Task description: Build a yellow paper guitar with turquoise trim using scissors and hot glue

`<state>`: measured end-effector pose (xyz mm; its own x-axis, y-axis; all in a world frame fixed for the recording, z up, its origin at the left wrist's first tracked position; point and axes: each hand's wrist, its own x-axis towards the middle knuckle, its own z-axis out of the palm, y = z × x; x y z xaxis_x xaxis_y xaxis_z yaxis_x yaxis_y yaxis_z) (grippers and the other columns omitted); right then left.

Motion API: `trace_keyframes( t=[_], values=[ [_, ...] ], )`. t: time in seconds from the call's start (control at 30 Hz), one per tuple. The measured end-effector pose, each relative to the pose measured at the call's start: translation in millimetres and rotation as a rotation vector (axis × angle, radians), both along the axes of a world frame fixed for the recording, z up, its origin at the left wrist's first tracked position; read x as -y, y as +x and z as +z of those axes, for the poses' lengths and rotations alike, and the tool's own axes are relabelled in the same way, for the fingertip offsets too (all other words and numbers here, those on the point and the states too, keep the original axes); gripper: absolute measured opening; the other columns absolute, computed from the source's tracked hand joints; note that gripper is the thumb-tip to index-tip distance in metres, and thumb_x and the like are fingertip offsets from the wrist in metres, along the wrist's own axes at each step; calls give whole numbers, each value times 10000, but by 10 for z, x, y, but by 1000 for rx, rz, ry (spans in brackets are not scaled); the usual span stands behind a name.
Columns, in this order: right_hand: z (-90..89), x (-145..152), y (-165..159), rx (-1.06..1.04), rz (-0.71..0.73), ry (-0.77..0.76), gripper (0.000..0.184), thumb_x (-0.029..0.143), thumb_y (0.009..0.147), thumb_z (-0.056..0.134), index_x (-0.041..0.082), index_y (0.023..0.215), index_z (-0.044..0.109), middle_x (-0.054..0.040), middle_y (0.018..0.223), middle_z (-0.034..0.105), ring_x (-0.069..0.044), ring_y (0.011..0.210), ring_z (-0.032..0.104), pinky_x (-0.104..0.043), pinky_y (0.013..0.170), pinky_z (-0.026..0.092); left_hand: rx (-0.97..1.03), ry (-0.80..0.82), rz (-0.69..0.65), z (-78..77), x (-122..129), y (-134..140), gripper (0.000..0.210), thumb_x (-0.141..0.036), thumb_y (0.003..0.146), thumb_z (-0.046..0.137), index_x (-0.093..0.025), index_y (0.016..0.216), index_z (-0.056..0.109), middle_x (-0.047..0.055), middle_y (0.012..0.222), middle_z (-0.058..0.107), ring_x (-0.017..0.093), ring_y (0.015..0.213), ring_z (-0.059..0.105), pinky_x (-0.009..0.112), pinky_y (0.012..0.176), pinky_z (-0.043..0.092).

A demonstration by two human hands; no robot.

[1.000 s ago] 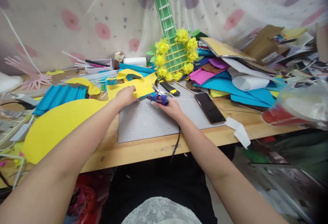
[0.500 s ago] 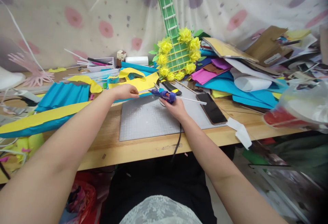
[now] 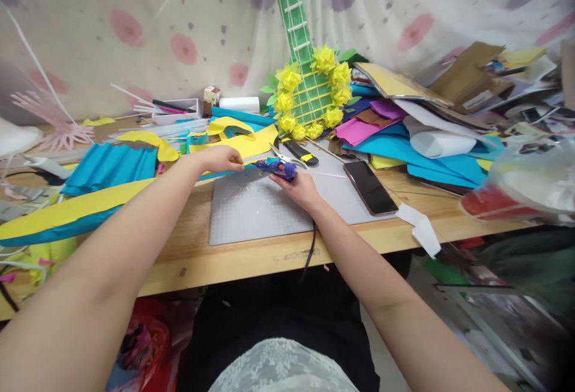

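A cutting mat (image 3: 256,212) and glue gun (image 3: 284,170) mark a craft workspace.

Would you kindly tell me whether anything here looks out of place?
Yes: on the right, a creased white paper strip pokes over the front edge of the pale wooden table and might slip off; behind it, coloured paper sheets lie in a jumbled heap. Nothing odd shows on the blue glue gun in the right hand.

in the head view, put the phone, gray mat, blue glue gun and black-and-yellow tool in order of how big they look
1. Gray mat, largest
2. Phone
3. Blue glue gun and black-and-yellow tool: too close to rank, as the right hand hides some of the gun
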<state>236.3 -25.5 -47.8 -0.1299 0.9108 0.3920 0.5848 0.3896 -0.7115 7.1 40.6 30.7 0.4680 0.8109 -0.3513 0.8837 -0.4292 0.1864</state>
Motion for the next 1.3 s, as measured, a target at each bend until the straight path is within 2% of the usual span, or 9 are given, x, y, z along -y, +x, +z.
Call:
trace_keyframes(
  t=[0.5,0.83,1.3],
  values=[
    [-39,-26,-43,58,1,12,380,515,770,577,194,961,651,-73,935,685,-221,864,629,-307,721,463,-15,22,-8,7,17,15,424,-454,743,463,-190,1012,657,36,990,683,171,831,593,237,678,404],
    [-59,-41,-52,38,40,39,376,499,778,576,194,990,637,-72,962,674,-214,873,618,-315,745,460,-24,17,-4,50,52,39,411,-440,747,463,-192,1011,657,33,987,684,172,841,593,226,685,405],
    [-40,-33,-63,51,39,26,373,498,772,586,201,992,636,-75,959,675,-224,874,618,-322,748,460,-46,27,-8,21,26,42,413,-432,764,465,-184,1039,647,39,1015,679,164,847,593,224,689,399]
  ],
)
